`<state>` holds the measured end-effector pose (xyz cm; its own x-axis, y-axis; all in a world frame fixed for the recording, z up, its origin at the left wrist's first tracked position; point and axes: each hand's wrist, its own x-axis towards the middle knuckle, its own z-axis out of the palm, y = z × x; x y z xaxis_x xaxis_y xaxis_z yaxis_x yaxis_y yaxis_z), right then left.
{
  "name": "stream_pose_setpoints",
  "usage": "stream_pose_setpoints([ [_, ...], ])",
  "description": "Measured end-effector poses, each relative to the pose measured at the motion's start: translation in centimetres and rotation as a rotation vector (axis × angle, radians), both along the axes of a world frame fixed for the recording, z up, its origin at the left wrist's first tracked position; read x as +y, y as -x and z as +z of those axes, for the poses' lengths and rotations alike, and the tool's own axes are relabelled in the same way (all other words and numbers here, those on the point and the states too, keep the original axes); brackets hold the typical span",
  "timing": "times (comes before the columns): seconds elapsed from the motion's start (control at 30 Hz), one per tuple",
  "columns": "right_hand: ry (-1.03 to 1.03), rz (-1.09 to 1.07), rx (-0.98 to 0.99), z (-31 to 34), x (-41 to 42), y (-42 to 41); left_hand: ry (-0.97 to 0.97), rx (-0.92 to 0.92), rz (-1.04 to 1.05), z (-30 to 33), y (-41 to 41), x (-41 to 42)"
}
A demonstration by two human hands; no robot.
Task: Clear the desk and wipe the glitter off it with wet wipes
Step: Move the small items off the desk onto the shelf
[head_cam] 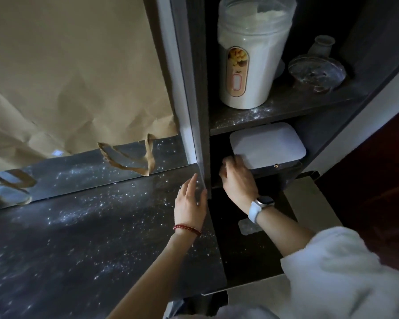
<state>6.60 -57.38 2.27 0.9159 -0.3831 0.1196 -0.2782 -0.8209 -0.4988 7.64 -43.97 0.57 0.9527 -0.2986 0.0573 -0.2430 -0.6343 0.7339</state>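
The dark desk top point(78, 238) is strewn with silver glitter. A white-lidded box point(267, 146), perhaps the wet wipes box, sits on the lower shelf of the dark shelf unit at the desk's right end. My right hand point(237, 178), with a white watch on the wrist, reaches into that shelf and touches the box's left front corner; whether it grips it I cannot tell. My left hand point(190, 201), a red bead bracelet on its wrist, rests flat with fingers apart against the shelf unit's upright panel point(200, 111), holding nothing.
A brown paper bag point(74, 65) with handles leans on the mirror point(90, 171) behind the desk. The upper shelf point(286, 107), also glittered, holds a tall white canister point(251, 56) and a small ceramic dish point(316, 70) with a vase behind.
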Motion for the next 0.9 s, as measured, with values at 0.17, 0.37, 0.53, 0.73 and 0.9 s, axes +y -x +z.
stream_pose_setpoints([
  [0.17,0.07,-0.054,0.02,0.1,0.3,-1.3,0.039,0.061,-0.033,0.4,-1.2,-1.4],
  [0.37,-0.032,-0.016,-0.094,-0.3,0.5,0.1,0.059,0.077,-0.018,0.1,-1.3,-1.5],
  [0.53,-0.067,-0.004,-0.251,-2.0,0.8,5.6,-0.04,0.101,-0.06,-1.7,1.0,-0.1],
  [0.73,-0.164,-0.098,0.234,-11.3,-0.8,12.4,-0.517,0.195,-0.209,-5.7,4.6,1.3],
  [0.9,-0.035,-0.031,0.686,-17.3,-2.7,13.1,-0.679,0.215,-0.22,-9.3,5.8,1.9],
])
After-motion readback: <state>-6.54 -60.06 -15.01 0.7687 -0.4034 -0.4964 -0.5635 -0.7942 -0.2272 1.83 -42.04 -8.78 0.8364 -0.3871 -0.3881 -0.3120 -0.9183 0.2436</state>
